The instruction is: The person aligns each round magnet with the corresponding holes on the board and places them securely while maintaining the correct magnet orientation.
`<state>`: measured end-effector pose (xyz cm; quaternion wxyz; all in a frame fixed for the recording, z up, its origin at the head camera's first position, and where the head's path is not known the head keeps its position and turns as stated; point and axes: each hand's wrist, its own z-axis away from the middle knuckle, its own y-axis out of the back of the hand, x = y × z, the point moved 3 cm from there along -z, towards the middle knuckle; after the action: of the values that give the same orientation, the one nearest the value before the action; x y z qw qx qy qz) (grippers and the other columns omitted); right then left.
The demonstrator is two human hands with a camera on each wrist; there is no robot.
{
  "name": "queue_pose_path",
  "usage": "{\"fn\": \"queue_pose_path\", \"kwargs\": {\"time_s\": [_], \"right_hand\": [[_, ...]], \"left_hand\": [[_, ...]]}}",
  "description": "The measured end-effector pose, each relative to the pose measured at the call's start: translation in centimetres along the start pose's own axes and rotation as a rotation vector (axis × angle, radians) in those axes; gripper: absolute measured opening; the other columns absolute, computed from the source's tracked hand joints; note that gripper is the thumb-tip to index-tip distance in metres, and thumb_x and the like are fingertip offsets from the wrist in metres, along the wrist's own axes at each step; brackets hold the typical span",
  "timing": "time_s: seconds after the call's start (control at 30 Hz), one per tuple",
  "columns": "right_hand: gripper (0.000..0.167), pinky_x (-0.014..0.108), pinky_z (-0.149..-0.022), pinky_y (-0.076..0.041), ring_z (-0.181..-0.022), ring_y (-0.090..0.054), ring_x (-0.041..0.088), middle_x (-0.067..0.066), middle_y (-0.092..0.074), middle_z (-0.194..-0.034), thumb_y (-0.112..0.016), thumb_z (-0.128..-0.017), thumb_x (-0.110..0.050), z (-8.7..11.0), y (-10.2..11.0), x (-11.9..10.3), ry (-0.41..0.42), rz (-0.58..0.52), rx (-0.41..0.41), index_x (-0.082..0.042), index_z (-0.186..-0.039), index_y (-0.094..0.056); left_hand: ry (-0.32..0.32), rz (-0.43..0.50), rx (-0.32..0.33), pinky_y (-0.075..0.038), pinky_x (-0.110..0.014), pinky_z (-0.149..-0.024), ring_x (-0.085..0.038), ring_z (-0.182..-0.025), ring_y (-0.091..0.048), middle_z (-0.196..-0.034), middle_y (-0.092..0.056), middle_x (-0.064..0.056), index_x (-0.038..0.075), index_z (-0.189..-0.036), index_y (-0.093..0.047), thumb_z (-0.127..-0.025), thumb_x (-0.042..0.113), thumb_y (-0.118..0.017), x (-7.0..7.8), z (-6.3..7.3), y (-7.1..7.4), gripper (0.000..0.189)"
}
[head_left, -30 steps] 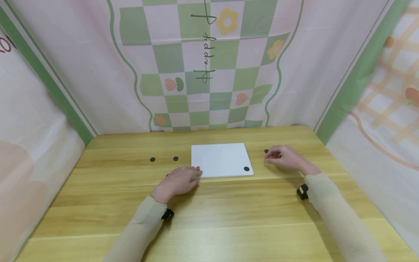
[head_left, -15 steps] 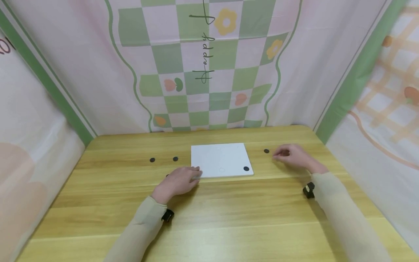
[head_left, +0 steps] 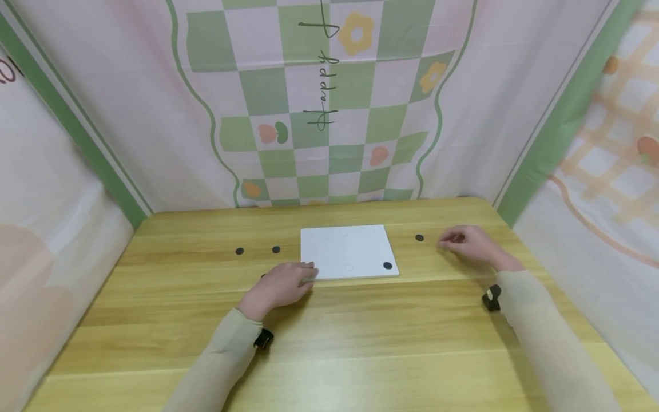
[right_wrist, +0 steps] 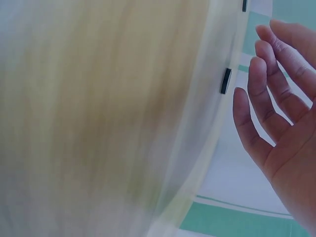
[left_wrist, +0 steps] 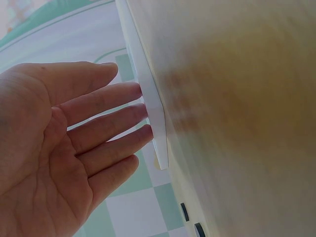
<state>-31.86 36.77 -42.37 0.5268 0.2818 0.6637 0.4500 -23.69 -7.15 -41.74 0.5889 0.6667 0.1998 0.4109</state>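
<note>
My left hand rests with extended fingers at the near left corner of a white rectangular board. In the left wrist view its fingertips touch the board's edge. One black disc lies on the board's near right corner, and faint round marks show on its surface. My right hand hovers over the table right of another black disc. Its fingers are loosely bent, and nothing shows between them. The right wrist view has a black disc beside these fingers, with a second at the top edge.
Two black discs, one farther left and one nearer the board, lie on the wooden table. Another dark piece peeks out behind my left hand. Patterned curtains enclose the table's back and sides.
My right hand has drawn away to the right, uncovering more of the black disc beside it. The left hand and the board have stayed in place.
</note>
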Motion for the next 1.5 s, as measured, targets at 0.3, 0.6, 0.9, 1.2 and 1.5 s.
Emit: {"fn": "queue_pose_path", "kwargs": {"time_s": [0.3, 0.6, 0.9, 1.2, 1.5], "right_hand": [[0.025, 0.027, -0.072, -0.05, -0.082, -0.06, 0.018, 0.007, -0.07, -0.094, -0.065, -0.09, -0.027, 0.2, 0.5, 0.7, -0.019, -0.007, 0.001, -0.006, -0.104, -0.07], [0.023, 0.027, -0.073, -0.05, -0.081, -0.061, 0.016, 0.007, -0.071, -0.093, -0.066, -0.09, -0.028, -0.1, 0.7, 2.2, -0.013, 0.015, 0.035, -0.009, -0.101, -0.071], [0.024, 0.039, -0.079, -0.053, -0.085, -0.063, 0.021, 0.01, -0.07, -0.098, -0.064, -0.091, -0.027, 0.0, 0.9, 2.9, -0.024, 0.007, 0.027, -0.008, -0.104, -0.07], [0.024, 0.05, -0.082, -0.053, -0.088, -0.065, 0.027, 0.014, -0.07, -0.101, -0.065, -0.09, -0.026, 0.0, 1.2, 3.5, -0.032, -0.003, 0.03, -0.007, -0.104, -0.069], [0.026, 0.054, -0.086, -0.05, -0.094, -0.064, 0.033, 0.017, -0.069, -0.106, -0.064, -0.091, -0.028, 0.2, 1.3, 3.8, -0.057, -0.008, 0.015, -0.008, -0.106, -0.069]], "left_hand": [[-0.004, 0.003, 0.0, -0.039, -0.041, -0.109, -0.025, -0.13, -0.048, -0.141, -0.05, -0.01, 0.008, -0.132, -0.056, -0.099, 0.02, -0.05, 0.0, -0.1, 0.0, 0.036], [0.002, 0.009, -0.005, -0.039, -0.041, -0.109, -0.025, -0.13, -0.047, -0.141, -0.05, -0.01, 0.008, -0.131, -0.057, -0.099, 0.021, -0.049, 0.1, 0.0, 0.1, 0.036], [0.002, 0.007, -0.001, -0.039, -0.042, -0.109, -0.026, -0.13, -0.048, -0.14, -0.051, -0.011, 0.007, -0.131, -0.057, -0.099, 0.021, -0.05, 0.1, -0.1, 0.0, 0.036], [0.008, 0.008, -0.011, -0.038, -0.041, -0.11, -0.026, -0.131, -0.047, -0.141, -0.05, -0.01, 0.008, -0.132, -0.056, -0.099, 0.021, -0.049, 0.0, -0.1, 0.0, 0.036], [0.001, 0.009, -0.007, -0.038, -0.04, -0.11, -0.025, -0.131, -0.047, -0.141, -0.05, -0.009, 0.009, -0.132, -0.056, -0.099, 0.021, -0.049, 0.0, 0.0, -0.1, 0.036]]}}
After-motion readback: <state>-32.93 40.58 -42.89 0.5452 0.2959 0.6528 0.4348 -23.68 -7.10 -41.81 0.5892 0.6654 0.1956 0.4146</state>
